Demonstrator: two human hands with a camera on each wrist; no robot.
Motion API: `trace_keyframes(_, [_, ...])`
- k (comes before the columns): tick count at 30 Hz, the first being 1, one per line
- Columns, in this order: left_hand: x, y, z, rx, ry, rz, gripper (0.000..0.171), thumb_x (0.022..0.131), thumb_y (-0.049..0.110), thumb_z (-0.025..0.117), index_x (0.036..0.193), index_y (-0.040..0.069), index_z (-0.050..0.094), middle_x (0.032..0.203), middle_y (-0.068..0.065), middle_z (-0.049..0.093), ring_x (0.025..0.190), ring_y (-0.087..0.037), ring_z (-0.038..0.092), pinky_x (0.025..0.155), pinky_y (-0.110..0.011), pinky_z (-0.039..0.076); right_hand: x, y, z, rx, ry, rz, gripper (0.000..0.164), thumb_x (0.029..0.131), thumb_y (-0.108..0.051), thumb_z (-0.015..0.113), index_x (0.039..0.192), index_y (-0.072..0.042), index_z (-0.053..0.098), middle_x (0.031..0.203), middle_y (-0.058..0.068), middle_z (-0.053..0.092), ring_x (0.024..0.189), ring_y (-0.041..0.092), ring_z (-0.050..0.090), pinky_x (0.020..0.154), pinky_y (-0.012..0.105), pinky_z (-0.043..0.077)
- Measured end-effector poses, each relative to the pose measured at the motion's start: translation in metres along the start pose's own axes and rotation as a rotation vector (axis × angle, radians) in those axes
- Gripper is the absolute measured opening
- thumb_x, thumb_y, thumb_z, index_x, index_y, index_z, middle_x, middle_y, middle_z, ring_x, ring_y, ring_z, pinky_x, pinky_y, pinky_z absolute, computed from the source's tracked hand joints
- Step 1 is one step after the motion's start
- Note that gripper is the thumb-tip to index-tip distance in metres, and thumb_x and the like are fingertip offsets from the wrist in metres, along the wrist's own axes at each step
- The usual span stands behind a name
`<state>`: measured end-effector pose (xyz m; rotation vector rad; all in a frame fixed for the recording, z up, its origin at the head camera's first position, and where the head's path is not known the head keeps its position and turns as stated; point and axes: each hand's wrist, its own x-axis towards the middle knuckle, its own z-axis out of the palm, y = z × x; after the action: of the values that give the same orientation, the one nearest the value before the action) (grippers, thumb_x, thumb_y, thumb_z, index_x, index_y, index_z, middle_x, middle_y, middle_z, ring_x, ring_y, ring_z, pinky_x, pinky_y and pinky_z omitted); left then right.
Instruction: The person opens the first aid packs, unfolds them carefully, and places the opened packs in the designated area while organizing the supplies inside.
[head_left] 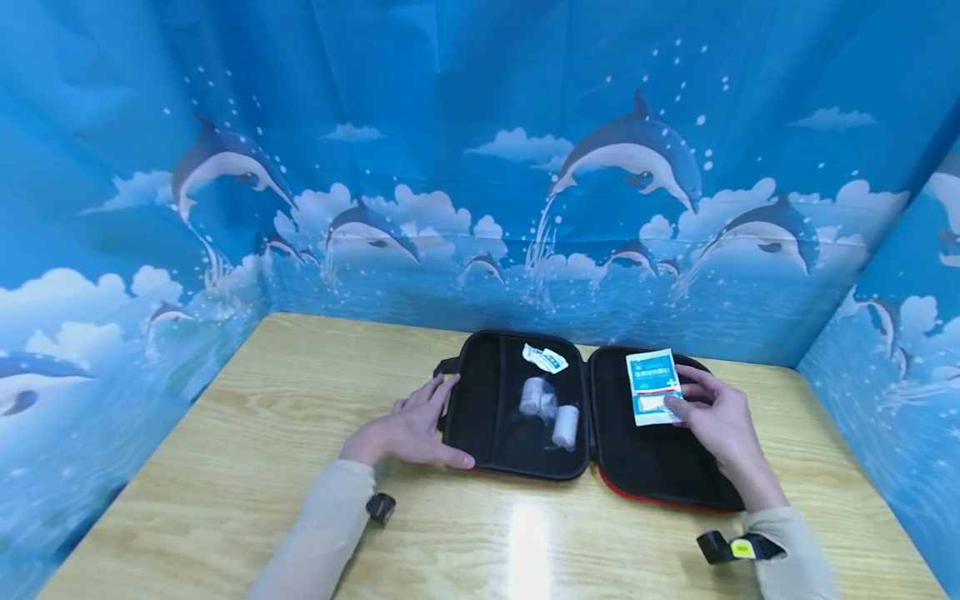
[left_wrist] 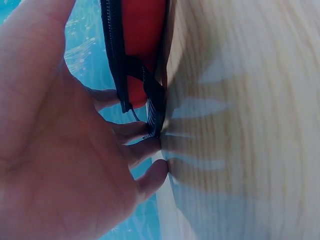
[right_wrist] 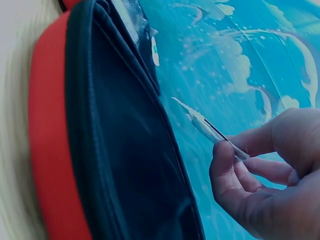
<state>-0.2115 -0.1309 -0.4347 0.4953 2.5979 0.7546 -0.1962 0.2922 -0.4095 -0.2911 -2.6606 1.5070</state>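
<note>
A zippered case, black inside and red outside, lies unfolded on the table. My right hand pinches a flat blue-and-white packet between thumb and fingers above the case's right half; edge-on, the packet shows in the right wrist view. At the case's left edge rests my left hand, its thumb at the front corner and its fingers spread beside the black carry handle. In the left half of the case are white rolls in clear wrap and a small white-and-blue packet.
The wooden table extends to both sides and in front of the case. Behind it hangs a blue curtain printed with dolphins, which also covers the left and right sides. A bright light reflection lies on the table's front part.
</note>
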Motion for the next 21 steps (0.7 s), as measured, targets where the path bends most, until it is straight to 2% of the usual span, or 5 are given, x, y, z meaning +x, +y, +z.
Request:
trace_keyframes(6, [0.001, 0.000, 0.000, -0.002, -0.005, -0.001, 0.130, 0.072, 0.067, 0.083, 0.166, 0.027, 0.003, 0.174, -0.013, 0.002, 0.159, -0.041, 0.014, 0.123, -0.070, 0.011, -0.002, 0.010, -0.016, -0.011, 0.038, -0.001, 0.059, 0.097, -0.010, 0.067, 0.152, -0.001, 0.045, 0.107, 0.007, 0.063, 0.073, -0.002, 0.063, 0.066, 0.023, 0.061])
trace_keyframes(13, [0.001, 0.000, -0.001, 0.006, -0.006, -0.003, 0.130, 0.072, 0.066, 0.083, 0.166, 0.026, 0.003, 0.174, -0.014, 0.002, 0.158, -0.041, 0.014, 0.123, -0.070, 0.012, -0.006, 0.022, -0.032, -0.072, 0.070, 0.020, 0.057, 0.098, -0.011, 0.066, 0.150, 0.002, 0.046, 0.107, 0.011, 0.062, 0.071, -0.005, 0.061, 0.065, 0.024, 0.061])
trace_keyframes(21, [0.002, -0.002, 0.000, 0.008, -0.005, 0.002, 0.129, 0.073, 0.066, 0.082, 0.166, 0.025, 0.003, 0.173, -0.015, 0.003, 0.158, -0.042, 0.015, 0.122, -0.070, 0.013, -0.008, 0.036, -0.049, -0.167, 0.096, 0.035, 0.056, 0.099, -0.015, 0.064, 0.149, 0.003, 0.046, 0.117, 0.023, 0.060, 0.069, -0.007, 0.059, 0.061, 0.023, 0.059])
